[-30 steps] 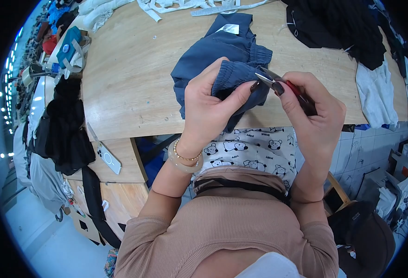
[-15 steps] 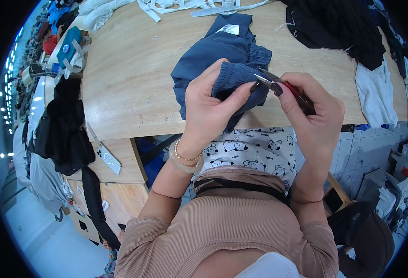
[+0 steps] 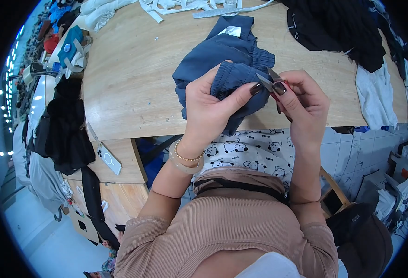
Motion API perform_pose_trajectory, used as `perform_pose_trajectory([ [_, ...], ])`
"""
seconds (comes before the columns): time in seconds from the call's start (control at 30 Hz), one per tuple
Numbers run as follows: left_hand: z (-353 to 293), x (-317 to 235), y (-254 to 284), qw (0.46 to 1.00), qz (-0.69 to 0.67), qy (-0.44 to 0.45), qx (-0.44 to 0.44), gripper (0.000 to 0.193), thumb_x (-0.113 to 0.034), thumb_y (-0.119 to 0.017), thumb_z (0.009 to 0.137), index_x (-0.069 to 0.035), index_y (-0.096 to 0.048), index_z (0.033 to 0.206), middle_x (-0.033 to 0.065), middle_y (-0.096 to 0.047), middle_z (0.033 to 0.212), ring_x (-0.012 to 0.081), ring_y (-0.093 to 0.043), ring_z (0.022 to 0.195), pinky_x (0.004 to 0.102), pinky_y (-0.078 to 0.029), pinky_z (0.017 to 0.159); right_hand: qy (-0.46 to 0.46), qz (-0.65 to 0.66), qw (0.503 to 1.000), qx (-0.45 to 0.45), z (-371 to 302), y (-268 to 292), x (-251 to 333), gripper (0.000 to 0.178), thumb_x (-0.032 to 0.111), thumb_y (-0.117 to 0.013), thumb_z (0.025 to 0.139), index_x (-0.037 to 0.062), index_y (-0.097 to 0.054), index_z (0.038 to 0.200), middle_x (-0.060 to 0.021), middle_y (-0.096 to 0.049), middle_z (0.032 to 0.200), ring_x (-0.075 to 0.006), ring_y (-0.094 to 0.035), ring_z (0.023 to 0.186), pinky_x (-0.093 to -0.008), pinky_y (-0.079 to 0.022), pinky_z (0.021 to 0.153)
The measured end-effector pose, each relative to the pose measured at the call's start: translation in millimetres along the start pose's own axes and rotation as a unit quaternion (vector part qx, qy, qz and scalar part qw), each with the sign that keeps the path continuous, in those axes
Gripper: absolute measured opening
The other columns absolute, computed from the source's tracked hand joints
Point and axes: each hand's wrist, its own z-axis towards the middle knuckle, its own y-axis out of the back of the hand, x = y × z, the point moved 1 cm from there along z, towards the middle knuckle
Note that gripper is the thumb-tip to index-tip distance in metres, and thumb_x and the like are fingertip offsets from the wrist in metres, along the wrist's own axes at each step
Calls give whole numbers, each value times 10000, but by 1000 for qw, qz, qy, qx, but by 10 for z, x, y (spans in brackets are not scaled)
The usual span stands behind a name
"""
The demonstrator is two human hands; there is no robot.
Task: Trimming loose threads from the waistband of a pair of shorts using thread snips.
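Note:
A dark blue garment (image 3: 213,58) with gathered elastic cuffs and a white label lies at the table's near edge. My left hand (image 3: 209,99) grips one of its gathered cuffs, thumb on top and the fingers partly hidden by the cloth. In my right hand (image 3: 303,97) is a small pair of thread snips (image 3: 267,83), dark with some red on the handle. The two blade tips stand apart, right at the edge of the held cuff. Whether a thread lies between the blades is too small to tell.
The wooden table (image 3: 125,74) bears white strips (image 3: 185,5) at its far side and black garments (image 3: 338,28) at the far right. A pale grey cloth (image 3: 376,97) hangs over the right edge. On a lower surface at left lies a phone (image 3: 109,158); black cloth (image 3: 67,125) hangs nearby.
My right hand has moved slightly left, turning the snips, and the blades now stand wider apart at the cuff. My left hand has barely moved and keeps its grip.

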Motion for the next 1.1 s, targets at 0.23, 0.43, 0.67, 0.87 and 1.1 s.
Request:
perform_pose_trajectory([
  [0.23, 13, -2, 7, 1000, -19, 8, -3, 99, 5, -667, 805, 36, -640, 896, 6, -630, 813, 58, -560, 739, 193, -465, 684, -25, 51, 998, 13, 16, -6, -51, 112, 33, -620, 859, -17, -607, 959, -11, -612, 772, -9, -508, 650, -125, -362, 545],
  [0.43, 20, 25, 25, 997, 62, -40, 6, 94, 12, -667, 795, 40, -641, 880, 16, -604, 805, 64, -554, 735, 193, -450, 660, 73, -183, 980, 2, 24, 3, 138, 127, 32, -646, 827, -4, -629, 947, 9, -586, 747, -16, -474, 608, -135, -323, 521],
  [0.67, 26, 35, 27, 993, 99, -57, 14, 82, 16, -664, 789, 43, -644, 864, 18, -601, 800, 68, -555, 728, 190, -444, 646, 55, -192, 980, -16, 18, -19, 180, 47, 19, -635, 832, -6, -628, 872, 24, -559, 709, -7, -460, 613, -138, -335, 535],
  [0.87, 33, -18, -52, 999, 35, -10, 7, 83, 13, -663, 794, 45, -647, 869, 18, -614, 794, 66, -570, 724, 186, -456, 655, -4, 199, 980, -20, 34, 50, 2, 88, 18, -585, 866, -14, -587, 948, -5, -583, 771, 1, -479, 628, -120, -339, 533],
  [1.1, -10, 29, -7, 999, 39, -1, -6, 91, 35, -659, 783, 46, -646, 872, 17, -609, 806, 68, -569, 728, 188, -454, 649, 82, -220, 972, -16, -4, 3, 357, 62, -7, -635, 819, -15, -629, 880, -3, -593, 734, -24, -493, 625, -147, -369, 542],
])
